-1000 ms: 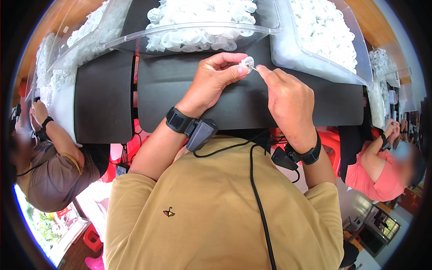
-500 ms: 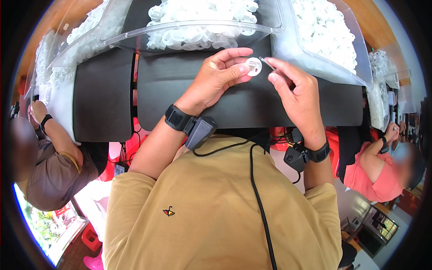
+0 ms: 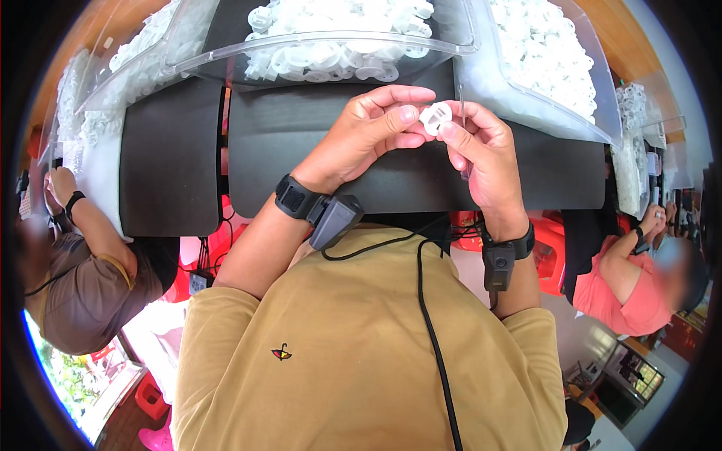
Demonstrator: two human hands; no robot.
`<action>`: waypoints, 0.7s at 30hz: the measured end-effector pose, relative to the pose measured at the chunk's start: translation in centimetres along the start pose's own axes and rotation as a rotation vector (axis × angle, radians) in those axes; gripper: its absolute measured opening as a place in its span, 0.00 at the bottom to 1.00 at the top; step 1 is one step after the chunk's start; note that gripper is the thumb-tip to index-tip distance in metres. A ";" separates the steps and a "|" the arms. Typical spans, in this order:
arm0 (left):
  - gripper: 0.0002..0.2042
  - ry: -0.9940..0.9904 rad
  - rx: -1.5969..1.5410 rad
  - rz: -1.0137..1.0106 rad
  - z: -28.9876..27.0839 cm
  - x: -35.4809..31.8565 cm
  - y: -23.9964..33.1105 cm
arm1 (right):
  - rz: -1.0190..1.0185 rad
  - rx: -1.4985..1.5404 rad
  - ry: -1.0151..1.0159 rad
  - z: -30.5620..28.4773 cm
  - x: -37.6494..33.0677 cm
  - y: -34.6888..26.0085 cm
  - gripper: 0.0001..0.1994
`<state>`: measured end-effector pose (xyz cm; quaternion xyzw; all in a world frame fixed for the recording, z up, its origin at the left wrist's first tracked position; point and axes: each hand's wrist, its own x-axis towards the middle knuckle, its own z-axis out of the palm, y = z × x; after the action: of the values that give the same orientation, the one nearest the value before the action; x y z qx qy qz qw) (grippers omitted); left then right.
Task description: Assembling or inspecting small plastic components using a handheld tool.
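A small round white plastic part (image 3: 435,118) with slots in its face is pinched between the thumb and index finger of my right hand (image 3: 485,146). The same hand keeps a thin metal tool (image 3: 464,113), like a slim rod or tweezers, standing upright between its fingers; its exact kind is unclear. Close at the part's left edge is my left hand (image 3: 368,135), thumb and fingers apart. Its thumb is off the part, and whether a fingertip touches from behind cannot be made out. Both hands are above the dark table (image 3: 301,177).
Clear bins of white plastic parts stand along the far side: one ahead (image 3: 338,37), one at right (image 3: 545,68), another at left (image 3: 150,83). People sit at left (image 3: 98,263) and right (image 3: 624,289). A black cable (image 3: 432,331) runs down my shirt.
The white part has passed from my left thumb and fingers into my right hand's pinch and turned. My right hand has moved left, and the metal tool now stands upright.
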<state>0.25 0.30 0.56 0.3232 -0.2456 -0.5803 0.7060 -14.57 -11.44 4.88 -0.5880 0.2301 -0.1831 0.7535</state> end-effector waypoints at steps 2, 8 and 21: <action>0.21 -0.007 0.002 0.010 0.0 -0.1 0.1 | 0.001 -0.013 0.021 0.1 0.1 -0.1 0.12; 0.21 -0.021 0.018 0.025 0.0 -0.3 0.2 | -0.058 -0.128 0.038 0.7 0.0 -0.4 0.11; 0.18 0.005 0.012 0.000 0.2 -0.3 0.6 | -0.651 -0.839 0.174 2.9 4.2 -11.1 0.15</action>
<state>0.43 0.65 1.10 0.3291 -0.2474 -0.5778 0.7047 -9.51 -14.10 15.68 -0.8620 0.1508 -0.3478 0.3364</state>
